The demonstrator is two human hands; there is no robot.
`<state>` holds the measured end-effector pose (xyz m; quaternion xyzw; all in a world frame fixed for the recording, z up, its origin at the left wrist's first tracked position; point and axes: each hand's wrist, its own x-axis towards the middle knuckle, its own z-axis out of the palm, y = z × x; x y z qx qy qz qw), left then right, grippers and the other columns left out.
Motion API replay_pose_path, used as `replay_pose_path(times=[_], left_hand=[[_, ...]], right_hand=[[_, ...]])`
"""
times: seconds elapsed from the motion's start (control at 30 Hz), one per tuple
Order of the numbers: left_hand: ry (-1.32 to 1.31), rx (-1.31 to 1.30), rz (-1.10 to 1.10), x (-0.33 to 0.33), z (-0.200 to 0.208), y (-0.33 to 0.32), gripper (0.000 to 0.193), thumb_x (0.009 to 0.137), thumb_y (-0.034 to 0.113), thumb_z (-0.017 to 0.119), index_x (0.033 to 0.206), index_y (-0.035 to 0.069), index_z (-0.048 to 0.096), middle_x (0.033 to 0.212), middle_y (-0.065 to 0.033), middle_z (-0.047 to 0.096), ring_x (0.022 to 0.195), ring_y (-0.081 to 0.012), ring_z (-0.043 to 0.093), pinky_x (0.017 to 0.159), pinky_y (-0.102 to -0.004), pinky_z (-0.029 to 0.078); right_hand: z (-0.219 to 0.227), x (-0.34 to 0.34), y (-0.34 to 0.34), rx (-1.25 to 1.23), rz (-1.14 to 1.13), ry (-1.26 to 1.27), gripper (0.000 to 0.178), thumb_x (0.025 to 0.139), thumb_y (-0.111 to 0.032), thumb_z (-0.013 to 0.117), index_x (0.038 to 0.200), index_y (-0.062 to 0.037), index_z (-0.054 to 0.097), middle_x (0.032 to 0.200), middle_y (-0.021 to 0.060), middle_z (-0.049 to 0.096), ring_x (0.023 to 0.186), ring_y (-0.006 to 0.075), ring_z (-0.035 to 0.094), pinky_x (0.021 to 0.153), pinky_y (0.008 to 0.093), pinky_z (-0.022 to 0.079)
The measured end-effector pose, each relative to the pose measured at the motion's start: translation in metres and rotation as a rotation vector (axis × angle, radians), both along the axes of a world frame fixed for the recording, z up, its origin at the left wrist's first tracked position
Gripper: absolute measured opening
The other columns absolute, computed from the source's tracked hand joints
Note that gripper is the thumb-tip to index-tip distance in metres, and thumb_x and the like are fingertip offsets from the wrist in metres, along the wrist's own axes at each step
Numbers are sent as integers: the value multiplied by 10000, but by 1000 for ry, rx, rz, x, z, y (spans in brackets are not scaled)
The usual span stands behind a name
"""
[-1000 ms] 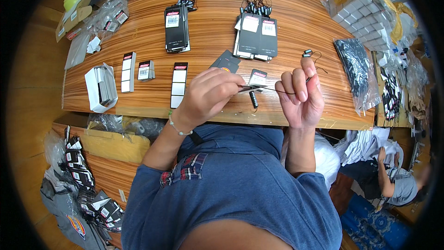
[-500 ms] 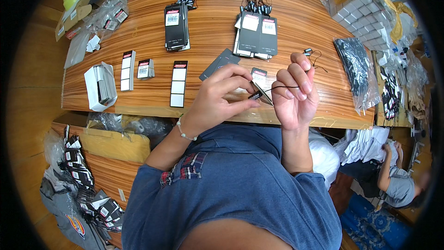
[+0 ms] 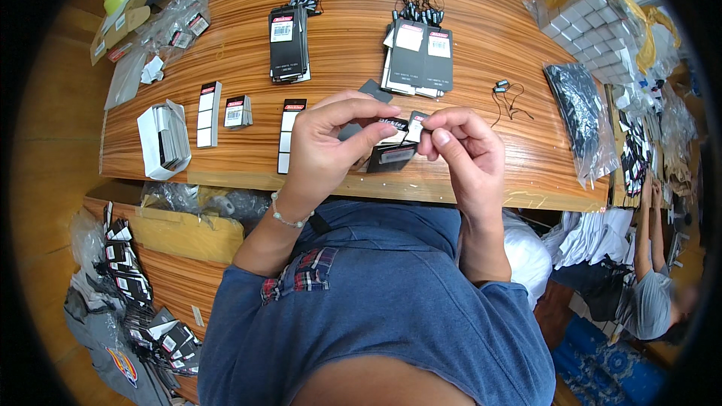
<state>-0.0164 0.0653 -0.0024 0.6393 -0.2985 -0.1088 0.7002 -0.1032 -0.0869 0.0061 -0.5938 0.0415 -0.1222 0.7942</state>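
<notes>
My left hand point(image 3: 320, 131) pinches a dark hang tag point(image 3: 395, 156) over the table's near edge, with a black label strip at its upper end. The thumb and index finger are closed at that upper end. Just to the right, my right hand point(image 3: 468, 152) has thumb and fingertips closed on the edge of a small dark-topped white tag point(image 3: 415, 127). Whether the two tags touch is hard to tell. Behind my left hand lies another dark tag point(image 3: 374, 90), partly hidden. A label strip point(image 3: 293, 120) on the table is partly covered by that hand.
Stacks of stringed dark tags point(image 3: 410, 60) point(image 3: 288, 45) stand farther back. Left are a white card box point(image 3: 154, 152), a strip stack point(image 3: 208, 114) and small tags point(image 3: 238, 111). Right are loose strings point(image 3: 513, 98), a bagged dark bundle point(image 3: 577, 116), white boxes point(image 3: 594, 22) and another person point(image 3: 650, 293).
My right hand has come down from its raised position to the small tag; the black string stretched between my hands is gone from sight. My left hand has shifted left and turned the hang tag.
</notes>
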Motion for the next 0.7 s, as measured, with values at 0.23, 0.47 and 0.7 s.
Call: replay_pose_path(times=[0.23,0.47,0.7], left_hand=[[41,-28,-21,-2,6,-1,183,747,-36,646,926,0,660,861,-69,609,799,-118,572,691,-217,462],[9,32,-33,-3,3,-3,174,760,-68,619,927,-28,649,922,-83,608,829,-117,576,713,-212,468],[-5,69,-16,-2,0,-3,120,769,12,642,885,-9,667,815,-85,654,736,-119,612,647,-219,482]], right_hand=[[-4,2,5,-92,-30,-58,88,864,-11,512,942,-2,472,760,47,569,690,70,549,577,181,410],[-4,4,7,-45,-16,-53,72,862,13,491,921,-3,452,775,38,534,684,72,536,590,197,425],[-13,6,12,-160,-84,-95,107,855,12,514,916,-25,435,757,41,541,648,67,527,551,170,405]])
